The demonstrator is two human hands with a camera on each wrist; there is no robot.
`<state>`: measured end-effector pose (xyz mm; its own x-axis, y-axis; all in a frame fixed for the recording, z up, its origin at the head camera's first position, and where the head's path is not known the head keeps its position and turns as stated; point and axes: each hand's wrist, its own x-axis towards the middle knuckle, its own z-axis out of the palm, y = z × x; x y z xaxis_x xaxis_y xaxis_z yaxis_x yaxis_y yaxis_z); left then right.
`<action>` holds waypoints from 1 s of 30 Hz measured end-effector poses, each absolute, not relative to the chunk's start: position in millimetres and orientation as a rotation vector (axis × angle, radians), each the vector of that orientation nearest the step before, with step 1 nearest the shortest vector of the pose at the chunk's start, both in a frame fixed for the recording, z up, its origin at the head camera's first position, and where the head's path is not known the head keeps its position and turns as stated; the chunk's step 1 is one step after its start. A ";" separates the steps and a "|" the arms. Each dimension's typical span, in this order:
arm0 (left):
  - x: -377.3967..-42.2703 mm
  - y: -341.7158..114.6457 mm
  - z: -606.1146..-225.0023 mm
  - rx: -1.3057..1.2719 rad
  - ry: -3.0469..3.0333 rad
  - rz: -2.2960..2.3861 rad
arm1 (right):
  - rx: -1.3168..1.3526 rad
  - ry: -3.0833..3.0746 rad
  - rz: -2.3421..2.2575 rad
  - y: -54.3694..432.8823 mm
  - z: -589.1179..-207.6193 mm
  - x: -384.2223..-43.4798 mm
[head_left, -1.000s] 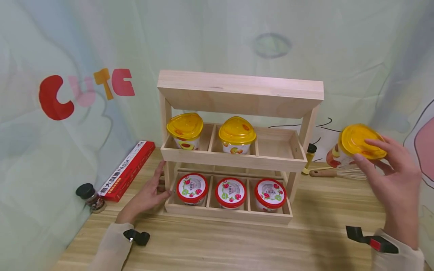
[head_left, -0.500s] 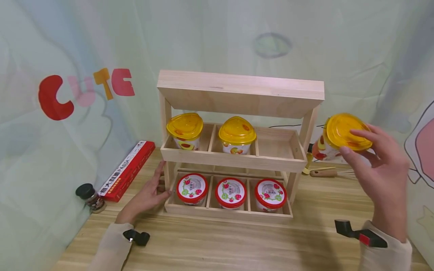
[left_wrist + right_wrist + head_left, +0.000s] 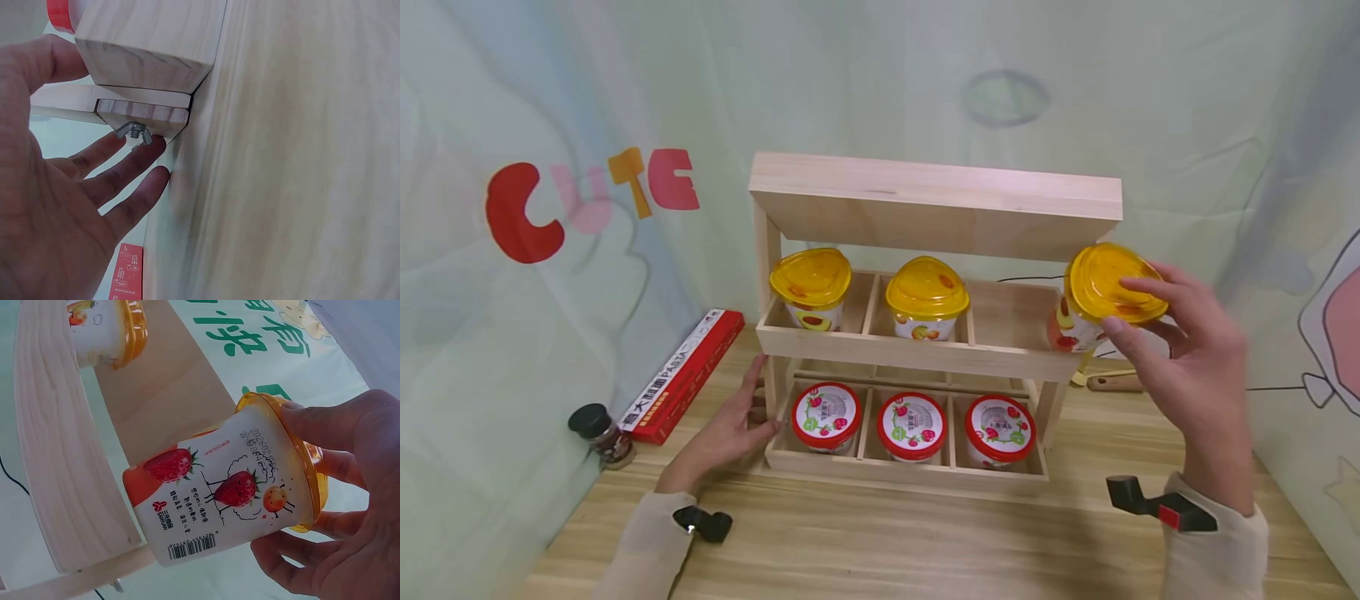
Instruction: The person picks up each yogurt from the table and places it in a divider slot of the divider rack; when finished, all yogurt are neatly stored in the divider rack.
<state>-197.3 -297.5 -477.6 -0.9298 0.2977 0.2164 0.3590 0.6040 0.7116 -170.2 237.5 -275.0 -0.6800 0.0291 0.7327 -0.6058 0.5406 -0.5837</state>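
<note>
My right hand (image 3: 1198,367) holds a yogurt cup (image 3: 1105,287) by its yellow domed lid, thumb on one side and fingers on the other. Fruit pictures and a barcode show on the tilted cup (image 3: 206,494) in the right wrist view. It hangs at the right end of a two-tier wooden rack (image 3: 917,352), overlapping the upright there. Two similar yellow-lidded cups (image 3: 927,287) stand in the upper tier's left and middle compartments. Below, red-lidded tubs (image 3: 912,427) fill three compartments. My left hand (image 3: 726,437) touches the rack's left side, fingers spread near a wing nut (image 3: 134,131).
A red pasta box (image 3: 685,375) and a black-capped jar (image 3: 602,435) lie to the left. Behind the rack's right side are a wooden-handled whisk (image 3: 1114,382), partly hidden, and a yellow utensil (image 3: 1081,371). A printed curtain (image 3: 880,75) hangs close behind.
My right hand has carried the yogurt cup leftward and slightly up, from beside the rack to its right upright. My left hand and the other cups have stayed put.
</note>
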 end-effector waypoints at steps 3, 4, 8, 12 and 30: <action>-198.0 -297.9 -477.3 -0.570 -2.735 -1.250 | 0.464 -2.101 1.160 230.2 -274.7 -173.4; -198.1 -298.0 -477.1 -0.571 -2.735 -1.249 | 0.460 -2.109 1.166 227.8 -274.9 -174.5; -198.1 -298.0 -476.8 -0.558 -2.741 -1.242 | 0.465 -2.149 1.149 219.4 -275.9 -179.9; -197.5 -297.4 -475.4 -0.549 -2.744 -1.244 | 0.467 -2.189 1.115 212.5 -279.7 -185.0; -199.5 -299.3 -479.6 -0.561 -2.748 -1.247 | 0.453 -2.239 1.047 186.0 -306.4 -197.6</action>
<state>-199.5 -299.3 -479.6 -0.9307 0.2971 0.2133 0.3561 0.6036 0.7133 -197.6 186.0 -306.4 -0.7499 -0.0457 0.6600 -0.5359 0.6269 -0.5655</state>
